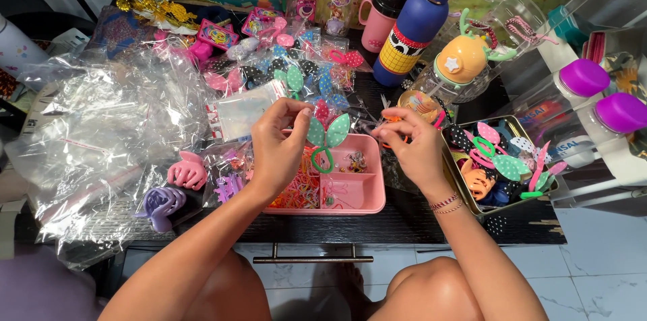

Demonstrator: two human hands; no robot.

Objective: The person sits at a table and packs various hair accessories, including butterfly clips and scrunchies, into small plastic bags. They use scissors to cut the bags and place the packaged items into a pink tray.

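Centrally in the frame, one mint-green polka-dot bow hair tie with two leaf-shaped ears and a green elastic loop is held up by the left hand, pinched at one ear between thumb and fingertips. The right hand is closed in a narrow pinch just right of the bow; whatever is pinched is too small to tell.

Directly below the bow, one pink compartment box is seen, with a heap of thin coloured elastics in its left section and a few small pieces in the others. To the right, one metal tin is filled with more dotted bows, too many and too overlapped to be counted. At the lower left, two claw clips are laid side by side: one pink claw clip and one lilac claw clip. Along the top, one blue bottle and one pink character mug are stood near each other.

A dark worktop carries everything, with crumpled clear plastic bags spread across its left half. A white tiled floor is visible at the lower right.
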